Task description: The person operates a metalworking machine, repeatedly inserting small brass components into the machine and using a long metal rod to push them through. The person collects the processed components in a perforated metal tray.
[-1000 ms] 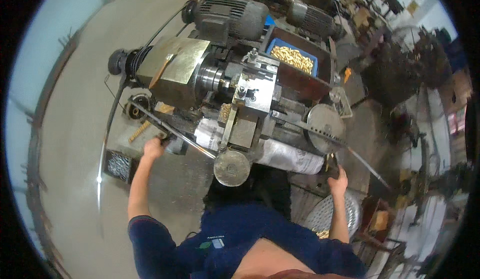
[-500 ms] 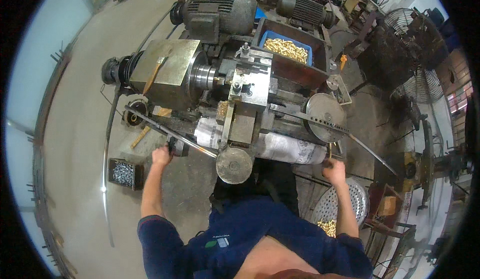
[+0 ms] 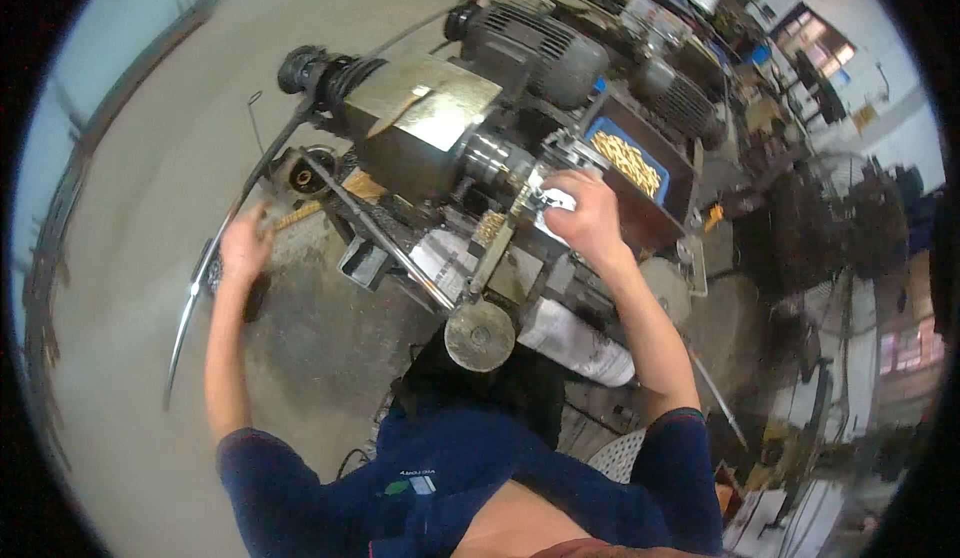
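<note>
My right hand (image 3: 583, 213) is over the tool slide (image 3: 553, 190) of a small lathe, beside the chuck (image 3: 492, 165). Its fingers curl down and inward, and whatever they grip is hidden. My left hand (image 3: 245, 245) hovers out to the left, next to a bright metal rod (image 3: 195, 288), above a box of small grey parts that it largely covers. Its fingers look apart, slightly bent, with nothing visible in them. A long steel lever (image 3: 385, 243) slants toward a round metal disc (image 3: 480, 336) in front of me.
Brass pieces fill a blue tray (image 3: 661, 190) inside a brown metal bin (image 3: 690, 193) behind the slide. A brush (image 3: 397, 116) lies on the headstock cover (image 3: 450, 83). A white-wrapped cylinder (image 3: 578, 343) lies near my lap. Motors (image 3: 545, 48) and a fan (image 3: 850, 208) stand farther off.
My right hand has moved from the lower right up to the tool slide. My left hand has left the lever area and moved left to the parts box. The view has turned.
</note>
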